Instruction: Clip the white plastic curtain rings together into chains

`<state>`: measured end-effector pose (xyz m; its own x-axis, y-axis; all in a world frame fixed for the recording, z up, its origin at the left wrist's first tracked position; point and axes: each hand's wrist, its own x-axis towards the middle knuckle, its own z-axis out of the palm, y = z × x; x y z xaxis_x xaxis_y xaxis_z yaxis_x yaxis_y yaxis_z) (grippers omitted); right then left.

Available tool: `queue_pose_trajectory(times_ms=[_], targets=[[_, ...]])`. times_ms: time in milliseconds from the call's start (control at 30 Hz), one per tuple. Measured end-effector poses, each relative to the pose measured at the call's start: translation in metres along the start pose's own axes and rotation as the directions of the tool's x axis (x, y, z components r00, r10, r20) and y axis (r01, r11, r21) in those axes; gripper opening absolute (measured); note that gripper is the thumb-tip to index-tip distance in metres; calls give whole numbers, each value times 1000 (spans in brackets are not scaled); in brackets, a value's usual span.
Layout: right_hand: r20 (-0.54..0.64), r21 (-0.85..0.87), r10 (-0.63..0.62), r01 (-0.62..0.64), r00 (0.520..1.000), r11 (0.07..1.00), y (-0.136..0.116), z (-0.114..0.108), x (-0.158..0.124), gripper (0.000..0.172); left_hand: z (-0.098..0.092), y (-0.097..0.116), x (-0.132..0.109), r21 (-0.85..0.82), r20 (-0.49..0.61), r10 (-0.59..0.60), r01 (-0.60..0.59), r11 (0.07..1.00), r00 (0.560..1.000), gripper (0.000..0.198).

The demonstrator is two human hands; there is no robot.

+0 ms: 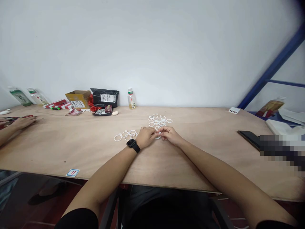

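While white rings [162, 122] lie in two groups on the desk [202, 127], the left hand [145, 136] and the right hand [170, 135] together pinch one more ring [158, 138] between them.

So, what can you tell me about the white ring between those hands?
The white ring is thin and curved, plastic by its look, and partly hidden. The left hand and right hand meet at it, low over the wooden table, with similar rings scattered close by. Whether it touches the wood is unclear.
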<state>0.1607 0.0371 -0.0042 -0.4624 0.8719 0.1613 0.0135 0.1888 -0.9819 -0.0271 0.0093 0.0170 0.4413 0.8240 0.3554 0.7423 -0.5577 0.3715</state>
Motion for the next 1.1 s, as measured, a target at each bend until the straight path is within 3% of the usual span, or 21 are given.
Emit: queue_pose_trajectory(times_ms=[333,600,733,833,933,1100], targets=[[-26,-11,2,-2,1000,1000,-1,1,0,17,-1,1,0,56,31,7,-9,998,999,34],[-67,-154,-78,67,995,986,2,3,5,9,3,3,0,41,41,52,-54,998,998,35],[-74,-274,-146,120,987,954,7,0,7,23,2,4,0,106,78,56,-64,992,995,39],[-110,-465,-219,145,969,873,7,-7,6,39,-1,2,0,180,94,24,-41,983,995,39],[-74,-694,-302,168,951,700,8,-19,6,43,-4,-2,-2,257,106,-34,6,966,994,37],[-57,-833,-221,75,974,548,17,-33,10,38,-5,-5,-3,312,116,-128,86,946,985,35]])
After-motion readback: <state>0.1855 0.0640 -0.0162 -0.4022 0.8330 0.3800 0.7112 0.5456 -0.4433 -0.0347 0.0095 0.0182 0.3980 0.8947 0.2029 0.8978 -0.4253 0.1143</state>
